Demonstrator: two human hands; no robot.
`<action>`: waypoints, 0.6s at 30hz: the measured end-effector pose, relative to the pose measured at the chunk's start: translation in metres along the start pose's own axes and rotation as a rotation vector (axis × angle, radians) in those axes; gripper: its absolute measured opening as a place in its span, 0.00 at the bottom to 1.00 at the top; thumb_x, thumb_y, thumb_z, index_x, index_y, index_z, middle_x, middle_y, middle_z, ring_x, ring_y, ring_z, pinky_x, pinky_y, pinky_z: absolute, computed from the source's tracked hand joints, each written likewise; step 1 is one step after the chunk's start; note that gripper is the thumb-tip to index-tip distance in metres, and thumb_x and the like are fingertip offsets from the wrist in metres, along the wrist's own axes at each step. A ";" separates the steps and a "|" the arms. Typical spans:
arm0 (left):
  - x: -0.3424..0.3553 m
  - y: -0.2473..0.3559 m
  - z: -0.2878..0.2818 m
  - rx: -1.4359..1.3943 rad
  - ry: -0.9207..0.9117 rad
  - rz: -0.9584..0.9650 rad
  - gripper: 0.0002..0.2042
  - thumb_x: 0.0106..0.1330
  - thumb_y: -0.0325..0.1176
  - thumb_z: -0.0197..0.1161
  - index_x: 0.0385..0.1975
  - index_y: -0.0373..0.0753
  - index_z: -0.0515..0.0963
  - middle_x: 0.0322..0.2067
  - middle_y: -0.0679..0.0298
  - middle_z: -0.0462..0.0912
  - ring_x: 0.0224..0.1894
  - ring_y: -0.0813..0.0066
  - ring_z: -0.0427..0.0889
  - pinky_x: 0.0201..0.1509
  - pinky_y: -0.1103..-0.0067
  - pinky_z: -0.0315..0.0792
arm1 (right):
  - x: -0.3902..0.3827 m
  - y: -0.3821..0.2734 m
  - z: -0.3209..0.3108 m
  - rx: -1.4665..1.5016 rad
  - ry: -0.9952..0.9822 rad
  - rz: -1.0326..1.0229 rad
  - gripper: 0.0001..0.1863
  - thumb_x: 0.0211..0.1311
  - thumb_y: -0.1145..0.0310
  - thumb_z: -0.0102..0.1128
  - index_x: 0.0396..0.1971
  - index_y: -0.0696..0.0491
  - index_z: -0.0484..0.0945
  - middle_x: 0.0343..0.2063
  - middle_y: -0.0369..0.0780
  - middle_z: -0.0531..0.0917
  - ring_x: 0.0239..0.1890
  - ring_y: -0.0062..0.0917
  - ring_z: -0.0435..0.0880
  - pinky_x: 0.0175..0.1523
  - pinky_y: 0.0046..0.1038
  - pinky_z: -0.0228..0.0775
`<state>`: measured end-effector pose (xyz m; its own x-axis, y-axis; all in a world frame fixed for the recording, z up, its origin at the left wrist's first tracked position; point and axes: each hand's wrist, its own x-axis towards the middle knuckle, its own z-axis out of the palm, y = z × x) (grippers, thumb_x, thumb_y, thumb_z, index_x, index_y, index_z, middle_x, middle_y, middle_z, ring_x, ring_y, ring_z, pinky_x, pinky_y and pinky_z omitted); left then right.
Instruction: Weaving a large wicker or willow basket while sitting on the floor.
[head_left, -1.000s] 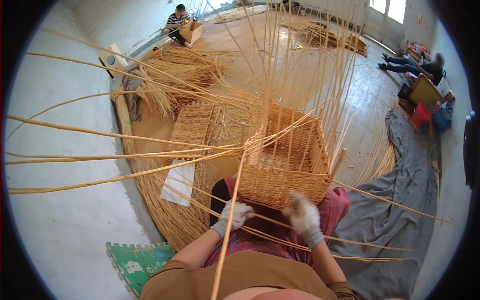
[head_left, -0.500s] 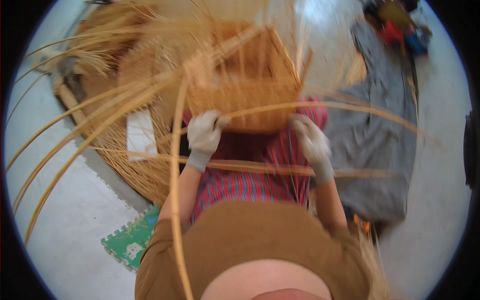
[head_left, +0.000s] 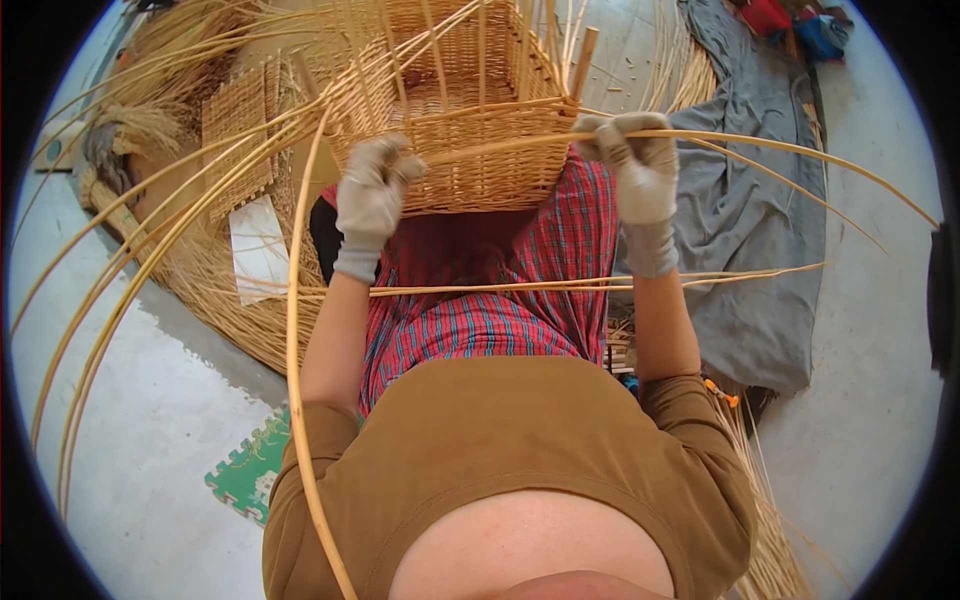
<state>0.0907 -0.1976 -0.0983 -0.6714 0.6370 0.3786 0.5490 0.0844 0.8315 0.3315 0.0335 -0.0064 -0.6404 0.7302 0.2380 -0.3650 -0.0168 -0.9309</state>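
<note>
A rectangular wicker basket [head_left: 490,175], open at the top, sits before my knees with upright stakes rising from its walls. Along its near wall runs a long peeled wicker rod [head_left: 800,152] that curves off to the right. My left hand [head_left: 375,200], in a pale work glove, has its fingers closed around the rod's left end, close to the wall. At the near right corner my gloved right hand [head_left: 638,175] is closed on the same rod, beside a thick corner post [head_left: 583,65]. Several long rods [head_left: 180,205] fan out from the basket's left side.
Two thin rods [head_left: 500,288] stretch across my lap over a red checked cloth [head_left: 470,330]. A bundle of rods and a white sheet [head_left: 257,250] lie at left, with a woven panel [head_left: 240,130] behind. Grey cloth [head_left: 745,220] covers the floor at right. One thick rod [head_left: 297,400] crosses my left arm.
Both hands and the basket appear higher in the view. My right hand has risen with the rod to the basket's rim corner, and the rod now slants up to the right.
</note>
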 end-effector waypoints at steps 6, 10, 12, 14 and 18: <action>0.022 -0.012 -0.012 0.359 0.026 -0.214 0.30 0.67 0.27 0.66 0.69 0.45 0.68 0.63 0.58 0.78 0.66 0.60 0.76 0.66 0.71 0.73 | 0.012 0.042 0.008 0.168 0.257 0.046 0.07 0.70 0.79 0.63 0.42 0.55 0.74 0.41 0.48 0.87 0.42 0.34 0.89 0.46 0.33 0.90; 0.017 -0.017 -0.013 0.358 -0.015 -0.182 0.30 0.68 0.29 0.65 0.70 0.42 0.66 0.66 0.59 0.76 0.69 0.59 0.73 0.69 0.71 0.70 | 0.011 0.072 0.009 0.167 0.283 0.163 0.06 0.70 0.78 0.62 0.42 0.55 0.75 0.41 0.46 0.87 0.43 0.33 0.89 0.45 0.32 0.90; 0.016 -0.018 -0.011 0.204 0.006 -0.190 0.29 0.70 0.29 0.64 0.70 0.40 0.66 0.67 0.57 0.75 0.69 0.58 0.73 0.70 0.71 0.70 | 0.010 0.082 0.004 0.226 0.226 0.115 0.05 0.71 0.77 0.61 0.42 0.55 0.76 0.42 0.47 0.87 0.43 0.33 0.90 0.46 0.32 0.90; 0.018 -0.016 -0.008 0.222 0.001 -0.246 0.31 0.70 0.24 0.63 0.73 0.40 0.64 0.67 0.59 0.75 0.64 0.70 0.76 0.60 0.78 0.75 | 0.013 0.085 -0.002 0.160 0.203 0.219 0.05 0.71 0.77 0.62 0.42 0.55 0.75 0.41 0.47 0.87 0.42 0.33 0.89 0.45 0.32 0.90; 0.024 0.002 -0.001 0.305 0.107 -0.194 0.29 0.70 0.22 0.63 0.71 0.38 0.66 0.63 0.59 0.78 0.47 0.76 0.82 0.45 0.79 0.78 | 0.029 0.084 -0.006 0.146 0.184 0.278 0.06 0.70 0.76 0.63 0.42 0.56 0.75 0.41 0.48 0.87 0.41 0.34 0.90 0.45 0.32 0.90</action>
<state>0.0756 -0.1832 -0.0873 -0.8170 0.5045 0.2793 0.5184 0.4305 0.7389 0.2860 0.0577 -0.0790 -0.6014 0.7944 -0.0852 -0.2950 -0.3198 -0.9004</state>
